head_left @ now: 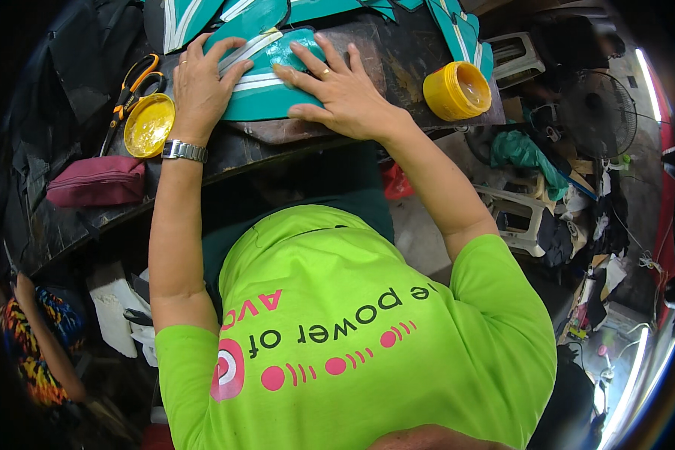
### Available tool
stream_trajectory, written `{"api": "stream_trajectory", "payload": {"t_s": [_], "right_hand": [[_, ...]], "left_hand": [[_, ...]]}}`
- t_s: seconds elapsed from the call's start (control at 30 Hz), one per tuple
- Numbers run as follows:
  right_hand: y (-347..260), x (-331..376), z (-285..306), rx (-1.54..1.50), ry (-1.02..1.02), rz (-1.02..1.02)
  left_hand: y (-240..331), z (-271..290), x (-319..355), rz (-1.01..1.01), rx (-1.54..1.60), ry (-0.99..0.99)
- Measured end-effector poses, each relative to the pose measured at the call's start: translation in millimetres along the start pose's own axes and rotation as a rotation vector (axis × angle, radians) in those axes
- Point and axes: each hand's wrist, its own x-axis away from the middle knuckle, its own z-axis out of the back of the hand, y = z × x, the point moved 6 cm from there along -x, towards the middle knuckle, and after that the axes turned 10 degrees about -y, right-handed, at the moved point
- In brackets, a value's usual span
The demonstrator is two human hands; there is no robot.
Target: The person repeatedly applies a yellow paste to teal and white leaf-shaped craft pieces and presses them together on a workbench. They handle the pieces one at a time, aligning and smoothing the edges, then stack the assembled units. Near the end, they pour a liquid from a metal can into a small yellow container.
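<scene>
Teal material (266,94), a flat cut piece with pale stripes running across it, is pressed down near the far edge of a dark, stained worktable (225,154). Both hands are laid flat on it with fingers spread; nothing is gripped or clenched. The left hand (201,86) covers its left end, and the right hand (337,86) lies across its right part, fingertips on a pale stripe. Held this way, the piece is apparently kept from shifting while the stripe is smoothed onto the surface. A metal wristwatch (184,151) is worn on the left wrist.

Just left of the left hand a yellow lid (148,124) lies with its hollow side up, and orange-handled scissors (131,86) rest beside it, both kept within easy reach. Right of the right hand an open yellow jar (457,90) stands near the table's right edge. More teal striped pieces (457,30) are spread along the far side. A dark red pouch (97,181) sits at the near left.

The room beyond is crowded: a fan (598,112) stands at the right, white plastic stools (514,214) and heaped cloth lie on the floor, and another person's patterned sleeve (34,341) is seen at the lower left.
</scene>
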Motion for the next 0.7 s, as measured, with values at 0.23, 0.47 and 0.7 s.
{"api": "stream_trajectory", "payload": {"t_s": [0.23,0.47,0.7], "right_hand": [[0.1,3.5,3.6,0.033,-0.024,0.076],[-6.9,46.2,14.9,-0.187,-0.185,0.16],[6.8,41.8,4.3,0.028,-0.029,-0.018]], "left_hand": [[-3.3,-2.9,-0.2,0.005,0.023,-0.005],[-2.2,-2.5,0.7,0.004,0.005,-0.002],[2.0,-1.0,9.5,0.018,0.043,-0.012]]}}
